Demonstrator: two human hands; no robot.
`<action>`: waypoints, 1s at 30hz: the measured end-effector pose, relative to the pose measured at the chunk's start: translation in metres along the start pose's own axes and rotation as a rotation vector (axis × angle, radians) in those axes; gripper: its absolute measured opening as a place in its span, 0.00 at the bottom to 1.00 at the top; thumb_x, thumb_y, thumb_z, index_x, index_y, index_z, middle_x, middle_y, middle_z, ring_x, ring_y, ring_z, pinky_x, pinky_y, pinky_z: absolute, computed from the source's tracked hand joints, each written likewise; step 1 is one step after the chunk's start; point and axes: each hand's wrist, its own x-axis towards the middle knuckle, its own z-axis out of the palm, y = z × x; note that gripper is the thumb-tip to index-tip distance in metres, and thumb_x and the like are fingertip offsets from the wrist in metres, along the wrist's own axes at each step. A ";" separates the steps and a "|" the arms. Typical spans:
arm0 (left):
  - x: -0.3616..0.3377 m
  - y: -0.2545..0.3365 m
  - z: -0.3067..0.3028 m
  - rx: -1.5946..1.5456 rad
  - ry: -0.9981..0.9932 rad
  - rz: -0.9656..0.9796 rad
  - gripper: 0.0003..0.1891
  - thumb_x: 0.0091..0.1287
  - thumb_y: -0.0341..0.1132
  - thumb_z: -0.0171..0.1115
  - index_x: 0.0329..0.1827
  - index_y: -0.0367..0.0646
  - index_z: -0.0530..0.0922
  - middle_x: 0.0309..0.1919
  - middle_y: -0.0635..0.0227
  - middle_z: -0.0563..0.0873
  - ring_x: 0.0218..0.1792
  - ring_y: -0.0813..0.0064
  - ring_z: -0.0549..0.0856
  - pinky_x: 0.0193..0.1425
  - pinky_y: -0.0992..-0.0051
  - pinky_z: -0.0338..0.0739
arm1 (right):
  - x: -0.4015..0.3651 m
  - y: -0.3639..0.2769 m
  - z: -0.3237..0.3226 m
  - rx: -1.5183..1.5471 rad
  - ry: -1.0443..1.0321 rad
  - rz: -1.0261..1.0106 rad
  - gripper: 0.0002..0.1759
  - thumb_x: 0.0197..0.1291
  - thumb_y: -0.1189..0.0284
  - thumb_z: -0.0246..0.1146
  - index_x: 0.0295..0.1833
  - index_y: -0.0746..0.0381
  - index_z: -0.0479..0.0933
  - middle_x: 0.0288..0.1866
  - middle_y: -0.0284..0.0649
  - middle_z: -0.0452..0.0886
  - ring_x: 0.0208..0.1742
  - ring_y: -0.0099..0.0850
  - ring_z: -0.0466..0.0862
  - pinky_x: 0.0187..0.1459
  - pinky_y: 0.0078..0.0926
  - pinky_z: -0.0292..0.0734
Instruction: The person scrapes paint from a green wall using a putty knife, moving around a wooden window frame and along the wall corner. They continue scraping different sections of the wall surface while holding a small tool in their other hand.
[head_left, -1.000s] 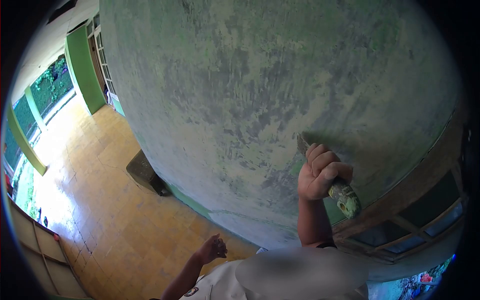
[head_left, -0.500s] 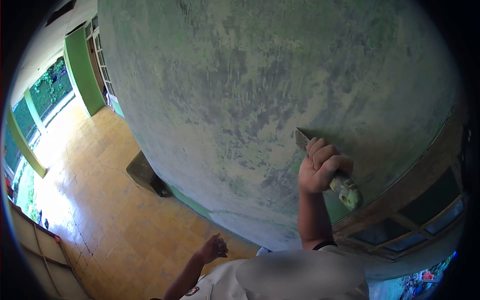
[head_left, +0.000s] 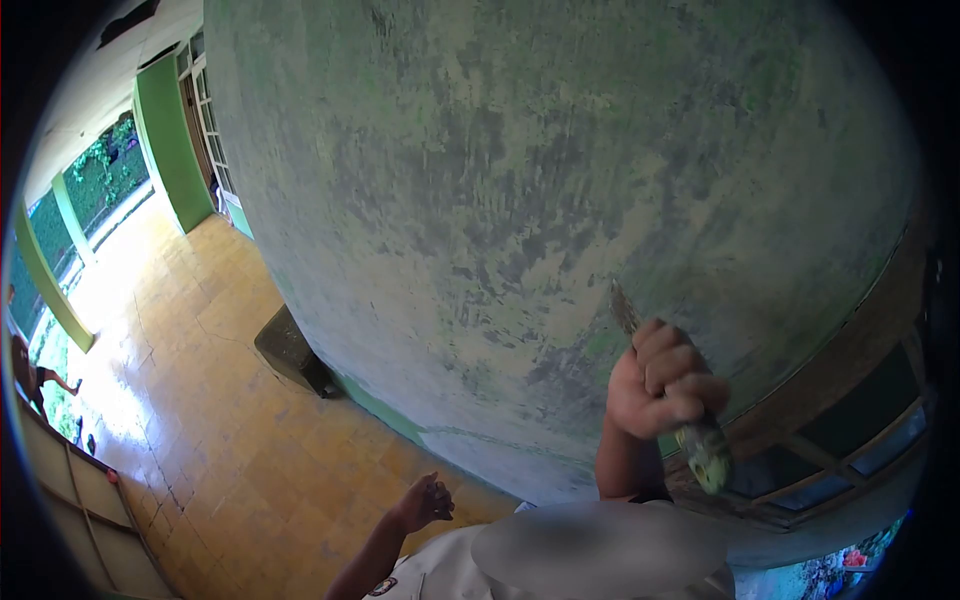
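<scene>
My right hand (head_left: pixel 665 385) is wrapped around the handle of a scraper (head_left: pixel 625 307), whose worn, paint-flecked butt sticks out below my fist. The narrow blade points up and a little left, close to the wall (head_left: pixel 480 250). On that wall, green paint is patchy, with grey and whitish areas showing through. Low beside my body, over the tiled floor, hangs my left hand (head_left: pixel 427 503); its fingers are curled in and nothing shows in them.
A dark box-like block (head_left: pixel 290 350) stands on the yellow tiled floor (head_left: pixel 230 440) against the wall's foot. Green pillars (head_left: pixel 170 150) line the porch. At far left is a person (head_left: pixel 35 375), beyond a wooden panel (head_left: pixel 80 500). Framed window panes (head_left: pixel 840 450) lie at lower right.
My right hand has moved down and slightly right with the scraper, whose blade now shows narrower. My left hand is nearly still. A person has come into view at the far left.
</scene>
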 end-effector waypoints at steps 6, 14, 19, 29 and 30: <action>-0.005 -0.002 -0.004 0.009 0.008 -0.023 0.21 0.67 0.54 0.50 0.24 0.47 0.70 0.26 0.65 0.76 0.35 0.63 0.81 0.41 0.62 0.79 | -0.001 0.001 0.004 -0.029 0.040 0.100 0.16 0.69 0.58 0.51 0.32 0.53 0.58 0.17 0.26 0.54 0.18 0.19 0.54 0.22 0.21 0.51; 0.002 0.003 -0.010 0.023 -0.050 -0.026 0.21 0.68 0.54 0.49 0.24 0.47 0.70 0.25 0.65 0.76 0.35 0.63 0.81 0.41 0.62 0.78 | -0.003 0.019 0.012 0.044 0.121 0.258 0.15 0.67 0.64 0.54 0.30 0.54 0.57 0.16 0.27 0.54 0.19 0.21 0.53 0.22 0.23 0.52; -0.003 0.005 -0.015 -0.016 -0.026 -0.017 0.21 0.68 0.54 0.49 0.24 0.46 0.70 0.25 0.64 0.76 0.34 0.63 0.81 0.41 0.62 0.79 | -0.002 0.030 0.004 -0.118 0.067 0.079 0.15 0.69 0.61 0.51 0.31 0.54 0.58 0.16 0.27 0.55 0.19 0.20 0.55 0.22 0.22 0.52; -0.001 0.013 -0.020 0.011 -0.065 -0.005 0.21 0.68 0.53 0.50 0.25 0.46 0.71 0.25 0.64 0.77 0.35 0.63 0.81 0.41 0.61 0.80 | -0.005 0.037 0.008 0.081 0.194 0.287 0.20 0.66 0.60 0.56 0.27 0.57 0.58 0.17 0.29 0.59 0.18 0.21 0.56 0.21 0.22 0.53; 0.001 0.013 -0.025 -0.017 -0.090 -0.017 0.21 0.68 0.53 0.49 0.25 0.46 0.71 0.25 0.64 0.77 0.35 0.63 0.81 0.41 0.61 0.80 | -0.003 0.028 0.009 0.031 0.104 0.175 0.19 0.66 0.60 0.56 0.29 0.57 0.58 0.17 0.29 0.59 0.18 0.21 0.56 0.22 0.21 0.54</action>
